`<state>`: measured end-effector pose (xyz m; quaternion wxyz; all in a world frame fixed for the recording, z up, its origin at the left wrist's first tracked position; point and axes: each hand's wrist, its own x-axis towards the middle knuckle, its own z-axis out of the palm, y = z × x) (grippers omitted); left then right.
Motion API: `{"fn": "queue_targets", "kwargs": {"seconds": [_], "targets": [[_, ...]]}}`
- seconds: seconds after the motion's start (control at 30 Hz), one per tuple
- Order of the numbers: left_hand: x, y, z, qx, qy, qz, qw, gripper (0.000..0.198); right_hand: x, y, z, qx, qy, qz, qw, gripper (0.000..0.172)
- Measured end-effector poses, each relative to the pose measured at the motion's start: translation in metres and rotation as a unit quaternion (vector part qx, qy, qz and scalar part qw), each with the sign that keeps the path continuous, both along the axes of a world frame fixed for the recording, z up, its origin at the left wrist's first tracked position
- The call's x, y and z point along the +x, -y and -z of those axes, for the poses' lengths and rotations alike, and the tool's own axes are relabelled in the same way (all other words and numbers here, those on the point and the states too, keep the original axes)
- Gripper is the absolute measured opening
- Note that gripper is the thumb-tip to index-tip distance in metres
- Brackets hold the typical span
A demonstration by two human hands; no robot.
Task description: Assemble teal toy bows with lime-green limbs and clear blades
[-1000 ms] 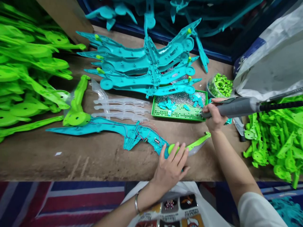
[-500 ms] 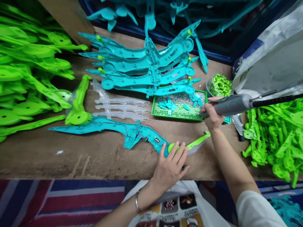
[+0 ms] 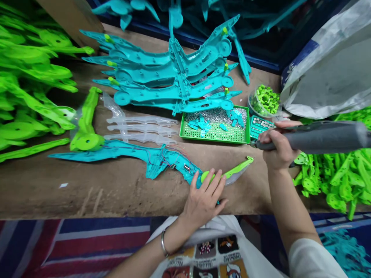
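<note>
My left hand point(image 3: 201, 200) lies with fingers spread on the right end of a long blue plastic bow-shaped shell point(image 3: 130, 149). Beneath its fingertips is the round base of a lime-green arm point(image 3: 239, 166), which has a clear piece along its edge. Thin wires and small metal parts show inside the shell. Another green arm point(image 3: 88, 133) joins it toward the left. My right hand point(image 3: 279, 148) grips a grey power screwdriver point(image 3: 327, 137) around its front end. The tool lies nearly level in the air, its tip beside the right corner of a green tray point(image 3: 181, 131).
The tray contains silvery screws and small blue pieces. Right of it are a teal case point(image 3: 255, 133) and a tub of green bits point(image 3: 265, 101). Blue shells point(image 3: 156, 73) are stacked behind clear strips point(image 3: 142, 129). Green parts heap up at left point(image 3: 26, 92) and right point(image 3: 342, 177).
My right hand has moved right and slightly down with the screwdriver, away from the tray's corner, uncovering the teal case. My left hand stays on the shell. The whole view has shifted slightly.
</note>
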<state>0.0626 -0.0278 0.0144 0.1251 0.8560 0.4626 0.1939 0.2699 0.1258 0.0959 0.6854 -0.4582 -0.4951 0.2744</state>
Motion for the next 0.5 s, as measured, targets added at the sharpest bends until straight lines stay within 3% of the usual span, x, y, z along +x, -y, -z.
{"fn": "queue_targets", "kwargs": {"seconds": [0.1,0.2,0.4,0.5], "targets": [[0.001,0.0,0.0,-0.003,0.004,-0.002,1.0,0.065,0.017,0.025,-0.001,-0.025,0.003,0.017,1.0,0.02],[0.001,-0.001,0.0,-0.001,0.009,-0.002,1.0,0.064,0.031,0.04,0.01,-0.046,-0.002,0.033,0.998,0.019],[0.002,0.0,0.0,0.0,0.01,-0.007,1.0,0.065,0.036,0.046,0.03,-0.058,-0.003,0.035,0.998,0.021],[0.002,0.0,0.0,0.001,0.009,-0.007,1.0,0.066,0.037,0.046,0.035,-0.058,-0.008,0.003,0.998,0.018]]}}
